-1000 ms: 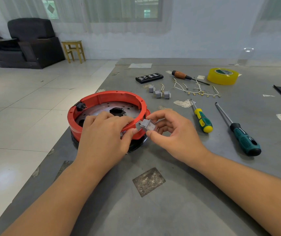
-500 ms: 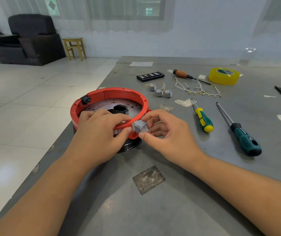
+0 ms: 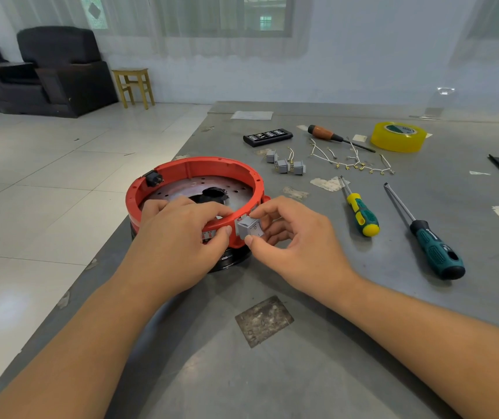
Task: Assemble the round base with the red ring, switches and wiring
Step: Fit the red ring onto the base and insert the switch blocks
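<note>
Right hand [image 3: 299,249] pinches the grey switch [image 3: 250,229] between thumb and forefinger at frame centre, rocker face tilted up toward the camera, against the red ring [image 3: 194,170]; left hand [image 3: 178,249] curls over its near rim.

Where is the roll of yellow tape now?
In the head view, the roll of yellow tape lies flat at the far right of the grey table, just right of the orange-handled screwdriver and beyond the loose white wires.
</note>
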`<control>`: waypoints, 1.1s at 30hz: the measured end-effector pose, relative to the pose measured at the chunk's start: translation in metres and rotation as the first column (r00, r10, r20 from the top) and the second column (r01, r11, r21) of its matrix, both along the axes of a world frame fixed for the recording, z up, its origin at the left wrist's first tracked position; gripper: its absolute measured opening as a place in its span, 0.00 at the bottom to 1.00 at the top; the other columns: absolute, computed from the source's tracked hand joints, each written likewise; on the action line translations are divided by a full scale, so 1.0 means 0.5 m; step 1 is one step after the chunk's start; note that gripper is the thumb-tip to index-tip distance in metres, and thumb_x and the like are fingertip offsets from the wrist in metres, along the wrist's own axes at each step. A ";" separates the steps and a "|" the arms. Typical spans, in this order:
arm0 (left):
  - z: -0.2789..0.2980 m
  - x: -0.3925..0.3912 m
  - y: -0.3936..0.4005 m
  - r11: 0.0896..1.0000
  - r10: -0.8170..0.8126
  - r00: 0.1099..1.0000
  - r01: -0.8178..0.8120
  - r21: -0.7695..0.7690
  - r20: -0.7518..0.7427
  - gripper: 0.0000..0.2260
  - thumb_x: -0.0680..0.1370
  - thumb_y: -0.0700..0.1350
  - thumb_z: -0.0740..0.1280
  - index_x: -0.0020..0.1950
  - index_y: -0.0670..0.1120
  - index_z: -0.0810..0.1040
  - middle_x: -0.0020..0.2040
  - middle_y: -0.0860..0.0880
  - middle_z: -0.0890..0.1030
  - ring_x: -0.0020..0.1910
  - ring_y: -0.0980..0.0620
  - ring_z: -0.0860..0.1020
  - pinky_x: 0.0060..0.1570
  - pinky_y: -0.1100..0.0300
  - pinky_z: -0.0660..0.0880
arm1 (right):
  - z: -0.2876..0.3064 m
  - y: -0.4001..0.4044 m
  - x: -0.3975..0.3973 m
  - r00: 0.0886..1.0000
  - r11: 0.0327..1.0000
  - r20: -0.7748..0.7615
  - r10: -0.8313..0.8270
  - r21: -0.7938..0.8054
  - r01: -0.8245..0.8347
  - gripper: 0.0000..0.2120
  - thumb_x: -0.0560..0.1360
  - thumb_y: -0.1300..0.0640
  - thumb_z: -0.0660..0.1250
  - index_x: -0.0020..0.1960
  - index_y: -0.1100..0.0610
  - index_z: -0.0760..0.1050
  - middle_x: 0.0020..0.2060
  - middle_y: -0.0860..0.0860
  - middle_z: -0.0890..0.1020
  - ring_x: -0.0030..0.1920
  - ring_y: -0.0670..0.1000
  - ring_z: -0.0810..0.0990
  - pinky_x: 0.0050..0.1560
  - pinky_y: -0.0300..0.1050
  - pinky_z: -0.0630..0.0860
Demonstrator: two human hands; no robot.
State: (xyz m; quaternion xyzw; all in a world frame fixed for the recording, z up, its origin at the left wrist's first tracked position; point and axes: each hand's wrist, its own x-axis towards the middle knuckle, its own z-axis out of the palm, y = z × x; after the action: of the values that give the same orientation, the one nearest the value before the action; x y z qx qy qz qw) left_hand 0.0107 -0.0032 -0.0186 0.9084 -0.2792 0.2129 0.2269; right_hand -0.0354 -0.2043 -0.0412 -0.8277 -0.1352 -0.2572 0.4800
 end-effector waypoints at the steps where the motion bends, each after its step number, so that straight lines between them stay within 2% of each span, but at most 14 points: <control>1: 0.000 0.000 0.000 1.000 0.001 1.000 -0.001 0.001 -0.001 0.19 0.77 0.58 0.60 0.63 0.59 0.83 0.42 0.61 0.78 0.47 0.58 0.72 0.53 0.56 0.57 | 0.000 0.001 0.000 1.000 1.000 -0.002 -0.001 0.002 0.001 0.13 0.71 0.59 0.78 0.53 0.50 0.80 0.43 0.47 0.81 0.39 0.49 0.83 0.43 0.49 0.82; 10: 0.002 -0.002 0.001 1.000 -0.021 1.000 0.021 0.007 -0.012 0.19 0.77 0.58 0.60 0.64 0.58 0.83 0.44 0.60 0.79 0.47 0.57 0.73 0.54 0.54 0.62 | 0.003 0.010 0.002 0.999 0.999 -0.009 -0.032 -0.037 0.032 0.13 0.71 0.59 0.78 0.53 0.50 0.80 0.43 0.47 0.81 0.39 0.45 0.83 0.41 0.42 0.80; 15: 0.000 0.000 0.002 1.000 -0.023 1.000 0.023 0.006 0.011 0.12 0.81 0.52 0.68 0.64 0.57 0.83 0.45 0.58 0.81 0.47 0.55 0.74 0.54 0.52 0.66 | -0.001 0.011 0.004 0.999 0.998 0.001 -0.046 -0.041 0.046 0.13 0.71 0.58 0.78 0.52 0.51 0.80 0.43 0.48 0.81 0.39 0.46 0.82 0.41 0.41 0.80; 18: 0.002 -0.002 -0.001 1.000 -0.029 1.000 0.029 0.009 0.001 0.16 0.80 0.56 0.63 0.64 0.56 0.83 0.44 0.59 0.81 0.46 0.55 0.75 0.55 0.50 0.69 | -0.004 0.011 0.010 0.999 0.997 0.008 -0.042 -0.065 0.042 0.13 0.71 0.57 0.78 0.53 0.50 0.79 0.43 0.46 0.80 0.39 0.47 0.82 0.41 0.40 0.80; 20: 0.004 -0.005 -0.003 0.999 -0.032 0.999 0.032 0.017 -0.016 0.20 0.78 0.58 0.60 0.65 0.57 0.83 0.45 0.58 0.82 0.47 0.54 0.76 0.55 0.50 0.69 | -0.008 0.013 0.015 0.999 0.998 0.003 -0.043 -0.054 0.043 0.14 0.72 0.56 0.78 0.54 0.49 0.78 0.43 0.45 0.80 0.39 0.46 0.82 0.40 0.36 0.78; 24: 0.002 -0.009 -0.006 1.000 -0.029 1.000 0.029 -0.008 0.000 0.23 0.78 0.62 0.57 0.64 0.57 0.83 0.47 0.57 0.85 0.48 0.54 0.80 0.57 0.49 0.69 | -0.012 0.013 0.022 0.998 0.997 0.005 -0.057 -0.049 0.058 0.13 0.72 0.52 0.78 0.52 0.47 0.77 0.42 0.43 0.80 0.39 0.46 0.82 0.39 0.32 0.76; 29: -0.003 -0.009 -0.016 1.000 0.005 0.999 -0.003 -0.029 0.051 0.24 0.78 0.68 0.54 0.59 0.58 0.83 0.39 0.59 0.81 0.39 0.57 0.75 0.54 0.51 0.69 | -0.010 0.011 0.026 0.995 0.987 0.072 -0.066 -0.143 0.076 0.12 0.73 0.52 0.78 0.52 0.49 0.77 0.44 0.43 0.79 0.40 0.46 0.81 0.40 0.42 0.79; 31: -0.005 -0.007 -0.014 0.999 0.013 0.997 -0.009 -0.045 0.083 0.21 0.79 0.67 0.57 0.57 0.58 0.84 0.35 0.60 0.78 0.36 0.57 0.74 0.52 0.51 0.70 | -0.010 0.005 0.030 0.994 0.980 0.104 -0.042 -0.187 0.061 0.13 0.72 0.51 0.79 0.52 0.50 0.78 0.47 0.44 0.78 0.43 0.46 0.80 0.42 0.38 0.77; 33: -0.004 -0.004 -0.009 0.998 0.012 0.995 -0.007 -0.058 0.098 0.19 0.78 0.67 0.59 0.55 0.59 0.84 0.33 0.61 0.75 0.35 0.57 0.73 0.50 0.52 0.69 | -0.009 -0.004 0.032 0.993 0.969 0.114 -0.014 -0.242 0.042 0.15 0.72 0.49 0.79 0.54 0.51 0.78 0.53 0.44 0.76 0.50 0.44 0.79 0.50 0.34 0.74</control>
State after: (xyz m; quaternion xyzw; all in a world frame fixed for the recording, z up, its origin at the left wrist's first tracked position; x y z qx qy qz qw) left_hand 0.0088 -0.0076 -0.0208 0.8913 -0.2793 0.2662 0.2381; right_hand -0.0193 -0.2065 -0.0458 -0.8666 -0.1806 -0.2912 0.3626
